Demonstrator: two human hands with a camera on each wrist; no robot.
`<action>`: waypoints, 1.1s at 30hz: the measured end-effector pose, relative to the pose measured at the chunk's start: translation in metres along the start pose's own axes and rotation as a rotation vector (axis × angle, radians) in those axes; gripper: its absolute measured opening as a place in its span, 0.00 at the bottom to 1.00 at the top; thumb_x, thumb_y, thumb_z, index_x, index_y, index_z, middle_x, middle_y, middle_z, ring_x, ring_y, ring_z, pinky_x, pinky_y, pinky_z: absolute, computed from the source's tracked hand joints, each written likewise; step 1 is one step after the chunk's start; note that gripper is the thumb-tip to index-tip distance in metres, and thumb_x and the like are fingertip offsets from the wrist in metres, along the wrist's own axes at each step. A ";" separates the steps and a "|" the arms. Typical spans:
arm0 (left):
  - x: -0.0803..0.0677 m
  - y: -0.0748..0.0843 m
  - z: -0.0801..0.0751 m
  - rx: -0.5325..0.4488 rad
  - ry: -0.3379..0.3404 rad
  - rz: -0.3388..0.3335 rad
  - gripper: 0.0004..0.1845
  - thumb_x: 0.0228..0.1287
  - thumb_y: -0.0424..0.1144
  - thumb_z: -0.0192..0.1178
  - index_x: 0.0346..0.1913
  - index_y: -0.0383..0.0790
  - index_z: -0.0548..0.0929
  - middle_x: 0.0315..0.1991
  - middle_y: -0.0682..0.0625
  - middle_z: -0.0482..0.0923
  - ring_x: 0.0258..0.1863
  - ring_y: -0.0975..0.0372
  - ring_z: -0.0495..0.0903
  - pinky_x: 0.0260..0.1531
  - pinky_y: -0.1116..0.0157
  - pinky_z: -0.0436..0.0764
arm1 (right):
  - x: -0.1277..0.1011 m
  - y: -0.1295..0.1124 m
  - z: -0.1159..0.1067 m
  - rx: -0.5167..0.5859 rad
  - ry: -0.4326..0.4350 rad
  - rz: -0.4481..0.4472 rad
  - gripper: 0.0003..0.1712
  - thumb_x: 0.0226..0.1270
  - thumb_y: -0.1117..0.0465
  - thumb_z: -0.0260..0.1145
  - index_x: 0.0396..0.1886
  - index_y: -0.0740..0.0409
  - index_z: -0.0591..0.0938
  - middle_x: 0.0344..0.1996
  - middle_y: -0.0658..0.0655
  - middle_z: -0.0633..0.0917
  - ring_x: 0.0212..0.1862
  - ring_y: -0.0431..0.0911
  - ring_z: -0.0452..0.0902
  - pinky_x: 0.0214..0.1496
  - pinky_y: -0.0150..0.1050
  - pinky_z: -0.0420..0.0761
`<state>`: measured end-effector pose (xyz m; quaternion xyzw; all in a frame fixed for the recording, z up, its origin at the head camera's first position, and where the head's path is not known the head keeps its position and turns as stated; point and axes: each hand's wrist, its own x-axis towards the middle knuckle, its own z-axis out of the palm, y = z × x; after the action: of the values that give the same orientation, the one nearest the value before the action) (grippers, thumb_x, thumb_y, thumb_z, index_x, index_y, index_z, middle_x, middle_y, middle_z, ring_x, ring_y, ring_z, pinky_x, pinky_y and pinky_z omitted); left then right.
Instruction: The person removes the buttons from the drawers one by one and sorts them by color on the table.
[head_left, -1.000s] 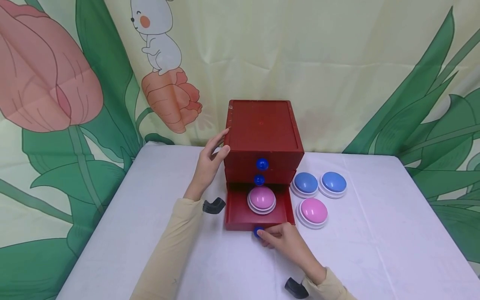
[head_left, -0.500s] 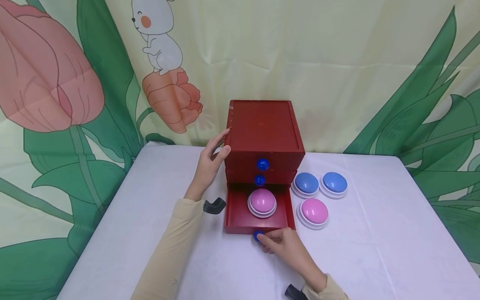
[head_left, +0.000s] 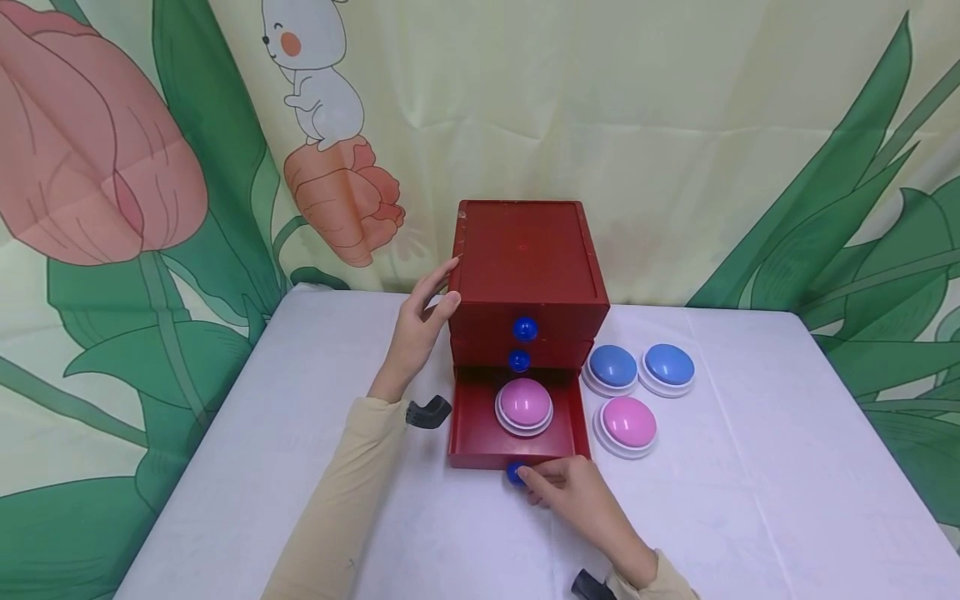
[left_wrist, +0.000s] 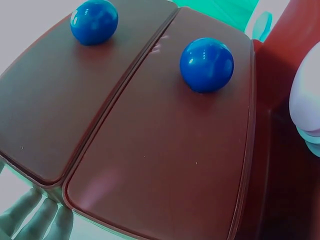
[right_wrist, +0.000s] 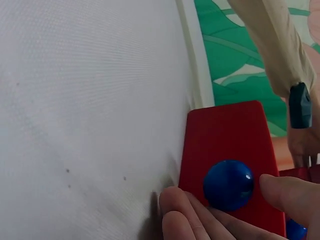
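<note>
Since a second ago the bottom drawer (head_left: pixel 517 421) has slid a little further out toward the person, drawn by the right hand (head_left: pixel 573 493); the left hand (head_left: pixel 416 333) has not shifted. The right hand pinches the drawer's round, glossy blue knob (head_left: pixel 513 472) between thumb and curled fingers (right_wrist: pixel 182 210), just at the smooth red front panel. Inside the drawer, directly beyond that hand, sits a pink dome-shaped button (head_left: pixel 523 402) on a white base. The left hand lies with straight, relaxed fingers pressed flat against the left side of the red drawer cabinet (head_left: pixel 525 267), a boxy chest with a smooth, slightly shiny finish. Its two upper drawers are closed, each carrying a blue ball knob (left_wrist: pixel 206 65), one above the other. To the right of the right hand, on the white cloth-covered counter (head_left: pixel 750 467), stand three more domed buttons close together: a pink one (head_left: pixel 627 423) nearest the drawer and two blue ones (head_left: pixel 612 367) behind it. The cloth shows a fine woven texture in the right wrist view.
</note>
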<state>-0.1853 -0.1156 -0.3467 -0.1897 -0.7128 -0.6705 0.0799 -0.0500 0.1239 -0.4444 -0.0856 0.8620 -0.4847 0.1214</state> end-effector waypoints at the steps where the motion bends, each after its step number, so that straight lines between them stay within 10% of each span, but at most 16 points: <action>1: 0.000 0.000 0.000 0.000 0.000 0.000 0.27 0.72 0.33 0.51 0.73 0.39 0.66 0.71 0.42 0.65 0.70 0.55 0.67 0.65 0.48 0.71 | 0.000 -0.001 -0.001 -0.008 0.005 -0.003 0.16 0.66 0.49 0.69 0.32 0.57 0.90 0.22 0.49 0.88 0.26 0.41 0.84 0.33 0.29 0.82; 33: 0.000 0.000 0.000 0.001 0.002 0.002 0.28 0.72 0.34 0.52 0.73 0.39 0.66 0.71 0.43 0.66 0.70 0.55 0.67 0.66 0.51 0.71 | 0.012 -0.054 -0.057 -0.131 0.050 -0.057 0.14 0.65 0.54 0.70 0.45 0.56 0.88 0.39 0.52 0.89 0.37 0.41 0.86 0.39 0.30 0.84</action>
<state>-0.1849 -0.1159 -0.3465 -0.1897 -0.7129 -0.6702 0.0816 -0.0765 0.1393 -0.3711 -0.1057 0.8917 -0.4328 0.0799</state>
